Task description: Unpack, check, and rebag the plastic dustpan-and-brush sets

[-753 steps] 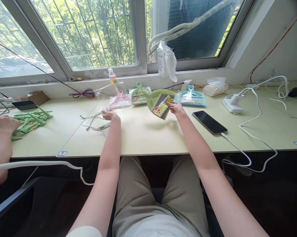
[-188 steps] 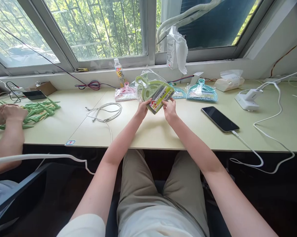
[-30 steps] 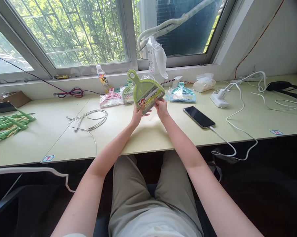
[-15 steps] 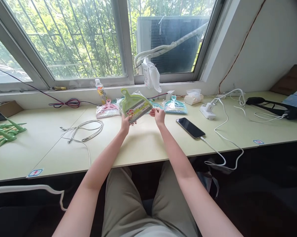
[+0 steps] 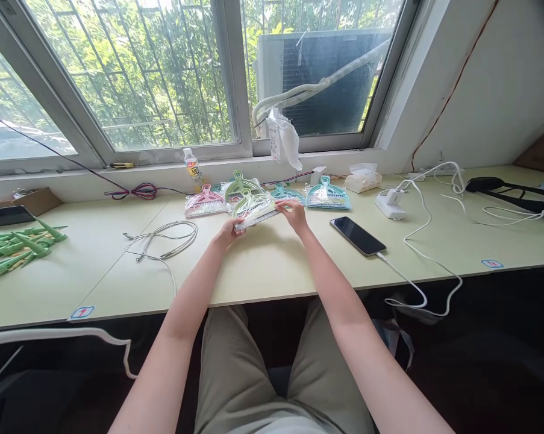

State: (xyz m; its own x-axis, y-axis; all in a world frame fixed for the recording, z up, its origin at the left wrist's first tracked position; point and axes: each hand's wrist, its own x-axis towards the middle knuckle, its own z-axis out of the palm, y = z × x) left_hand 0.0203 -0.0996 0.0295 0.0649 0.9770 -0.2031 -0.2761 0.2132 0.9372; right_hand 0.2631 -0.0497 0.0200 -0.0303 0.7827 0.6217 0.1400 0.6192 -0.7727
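Note:
A green mini dustpan and brush set (image 5: 253,208) in clear plastic wrap is held just above the table, tilted back so its lower edge faces me. My left hand (image 5: 228,233) is closed on its lower left corner. At the right end, my right hand (image 5: 294,215) pinches the edge between thumb and fingers. Close behind lies another green wrapped dustpan set (image 5: 238,182), partly covered by the held one. A pink dustpan set (image 5: 205,202) lies to its left. On the right are a teal set (image 5: 286,193) and a blue set (image 5: 328,196), also wrapped.
A phone (image 5: 357,235) on a charging cable lies right of my hands, near a white power strip (image 5: 390,207). Coiled grey cable (image 5: 172,241) lies left. Along the back stand a drink bottle (image 5: 193,169) and a tissue pack (image 5: 363,178). Green pointed pieces (image 5: 23,247) are piled far left.
Both hands have tipped the green dustpan set from facing me to a flatter angle and lowered it slightly. The green set behind it now shows. The whole view has shifted slightly.

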